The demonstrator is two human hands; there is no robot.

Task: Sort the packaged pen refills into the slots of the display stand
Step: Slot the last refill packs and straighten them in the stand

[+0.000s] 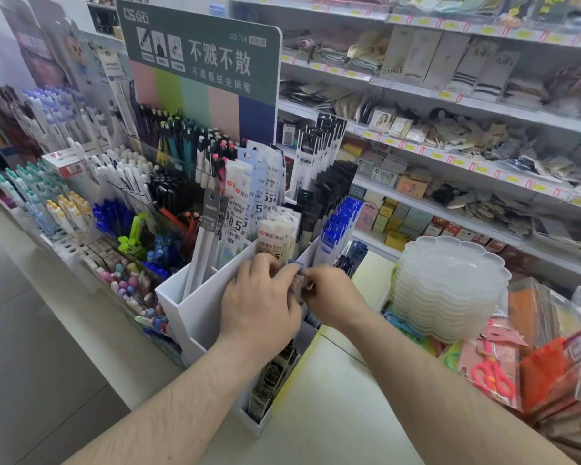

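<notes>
A white display stand (195,310) with stepped slots stands on the counter, filled with packaged pen refills: white packs (275,236), black packs (329,193) and blue packs (339,226). My left hand (259,300) and my right hand (332,297) meet over a middle slot. Both pinch the top of a clear refill pack (299,283) that stands in the slot. Most of that pack is hidden behind my hands. A front slot holds dark packs (269,380) below my left wrist.
Racks of pens (125,182) stand left of the stand, under a green sign (202,52). A stack of clear plastic palettes (450,286) sits to the right. Packaged scissors (493,377) lie at the right edge. Store shelves (450,109) line the back.
</notes>
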